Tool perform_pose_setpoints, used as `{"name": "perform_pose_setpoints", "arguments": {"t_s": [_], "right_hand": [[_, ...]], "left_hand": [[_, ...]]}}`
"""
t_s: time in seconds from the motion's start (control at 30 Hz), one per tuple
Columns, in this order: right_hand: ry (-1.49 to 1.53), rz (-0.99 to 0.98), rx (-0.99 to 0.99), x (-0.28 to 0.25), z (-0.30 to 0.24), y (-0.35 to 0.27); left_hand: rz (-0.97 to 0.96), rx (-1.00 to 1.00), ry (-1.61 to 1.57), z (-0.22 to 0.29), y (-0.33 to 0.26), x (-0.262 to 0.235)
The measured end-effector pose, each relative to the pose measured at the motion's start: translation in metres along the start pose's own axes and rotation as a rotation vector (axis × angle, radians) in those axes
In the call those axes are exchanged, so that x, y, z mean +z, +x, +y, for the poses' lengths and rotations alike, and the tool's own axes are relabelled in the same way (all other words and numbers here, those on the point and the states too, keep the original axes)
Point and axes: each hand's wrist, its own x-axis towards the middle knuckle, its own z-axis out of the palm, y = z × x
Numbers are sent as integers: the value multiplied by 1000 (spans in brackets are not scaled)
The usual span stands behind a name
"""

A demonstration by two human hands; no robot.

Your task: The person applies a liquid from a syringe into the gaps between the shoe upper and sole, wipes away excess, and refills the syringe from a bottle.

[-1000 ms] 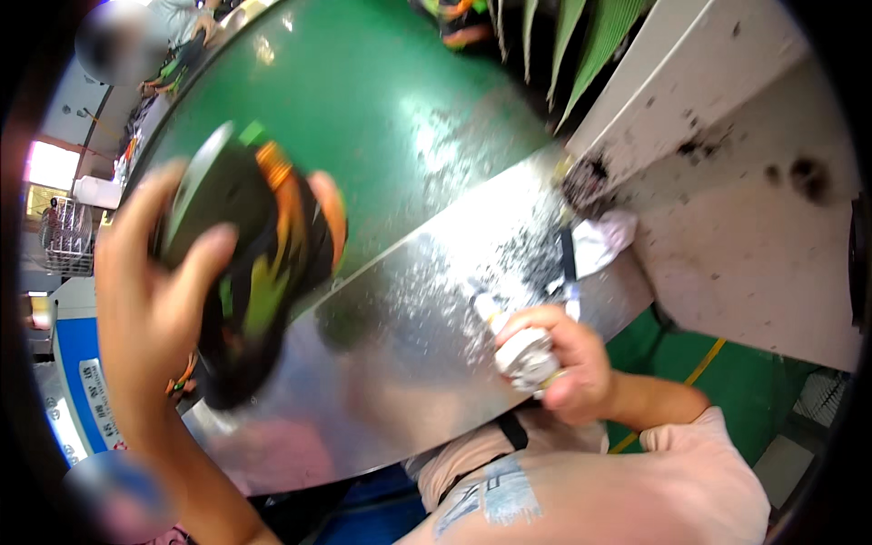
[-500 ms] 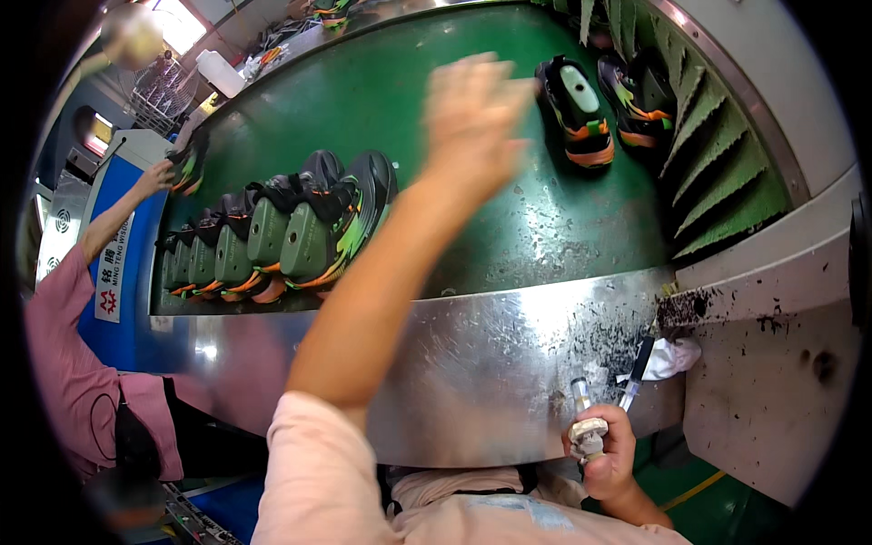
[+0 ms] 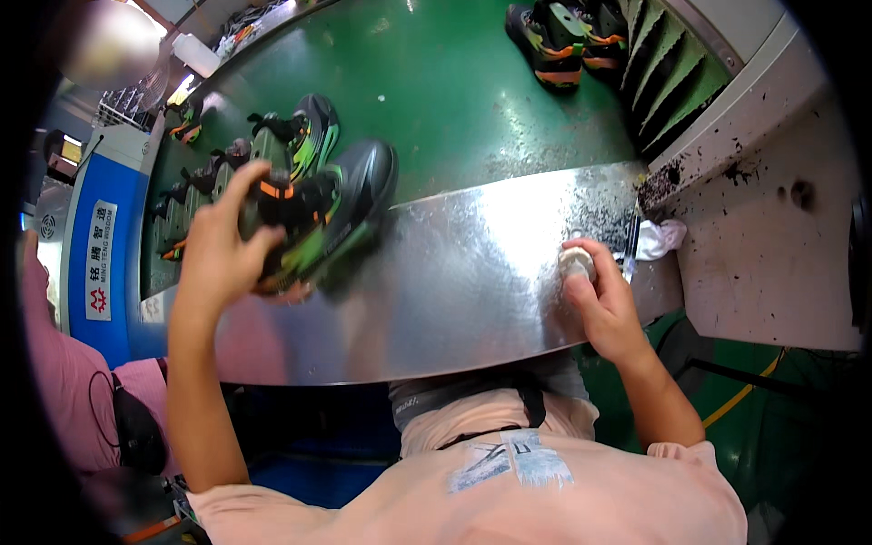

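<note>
- Two hands busy here, so what's the left hand (image 3: 218,259) doing? Looks like a claw from where I sit.

- Pretty much. Forearm comes up from the lower left, fingers hooked over the top, thumb bent underneath, and it's gripping a black shoe (image 3: 359,195) by the heel end. Shoe's left of centre in the frame, toe aimed up and right. Can't tell if its sole touches the metal ledge (image 3: 472,300).

- And the right hand (image 3: 610,300)?

- Right of centre, forearm angled up from the lower right. Fingers and thumb are curled round a whitish round thing (image 3: 576,262), most of it hidden in the grip. Just beside those fingers there's a dark pen-like stick (image 3: 633,238) and a crumpled white cloth (image 3: 661,239).

- Anything in the way?

- The held shoe and left hand block part of a shoe row (image 3: 182,213) at the upper left. Top right, a pair of shoes (image 3: 556,50) sits on the green surface (image 3: 463,118), right by some hanging green strips (image 3: 674,86). Big pale housing (image 3: 763,218) walls off the right side. Oh, and a co-worker's pink clothing (image 3: 68,391) shows lower left.
</note>
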Motion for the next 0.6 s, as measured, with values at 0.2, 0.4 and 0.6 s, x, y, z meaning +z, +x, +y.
{"name": "perform_pose_setpoints", "arguments": {"t_s": [0.2,0.4,0.6], "right_hand": [[-191,7,-19,-21,-5,0],[-216,-10,-23,-59,-8,12],[-304,-56,-2,-89,-25,9]], "left_hand": [[-72,-251,-338,20,-81,26],[-262,354,53,36,-55,20],[-146,577,-503,59,-75,70]]}}
